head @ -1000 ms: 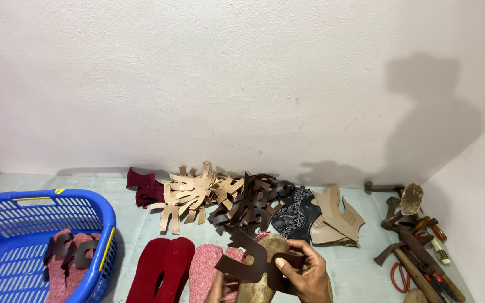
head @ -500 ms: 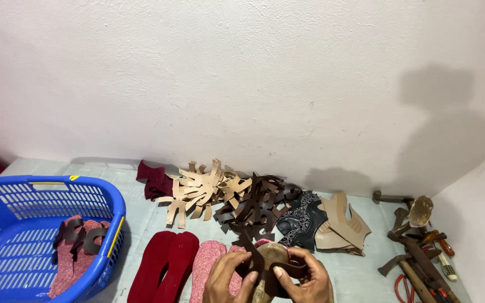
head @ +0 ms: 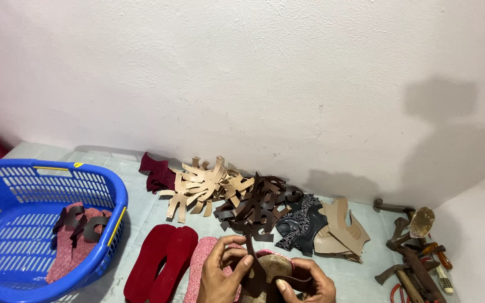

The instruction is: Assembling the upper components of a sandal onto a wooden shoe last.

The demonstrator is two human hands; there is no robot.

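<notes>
At the bottom centre, my left hand (head: 223, 274) and my right hand (head: 305, 286) hold a dark brown leather upper piece (head: 258, 274) wrapped over a tan shoe last (head: 275, 265). The left thumb and fingers pinch the strap's near side; the right hand presses the piece from the right. The lower part of both hands is cut off by the frame edge. A pink insole (head: 201, 259) lies under the left hand.
A blue plastic basket (head: 103, 247) with pink sandal soles stands at left. Dark red insoles (head: 161, 264) lie beside it. Along the wall sit piles of maroon, tan (head: 197, 185), brown (head: 254, 203), black patterned (head: 298, 224) and beige (head: 338, 227) cut pieces. Hammers and tools (head: 413, 255) lie at right.
The view shifted so the basket sits further right. My left hand has come onto the brown piece, and both hands now press it over the last.
</notes>
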